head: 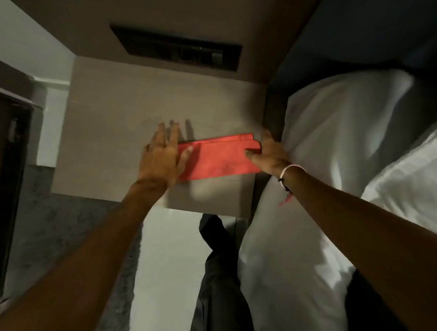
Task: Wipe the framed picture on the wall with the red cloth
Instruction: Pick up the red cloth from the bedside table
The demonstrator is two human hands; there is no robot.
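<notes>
My left hand (163,153) and right hand (269,152) lie flat and unclenched on either end of the folded red cloth (218,157), pressing it onto the bench (120,115) beside a white pillow (338,120).

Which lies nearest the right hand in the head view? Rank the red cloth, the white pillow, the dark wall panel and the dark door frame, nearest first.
From the right hand:
1. Red cloth, touching its fingers, on the nightstand to its left.
2. White pillow, just to its right; nearly as close.
3. Dark wall panel, above, on the wall.
4. Dark door frame, at the far left edge.
</notes>
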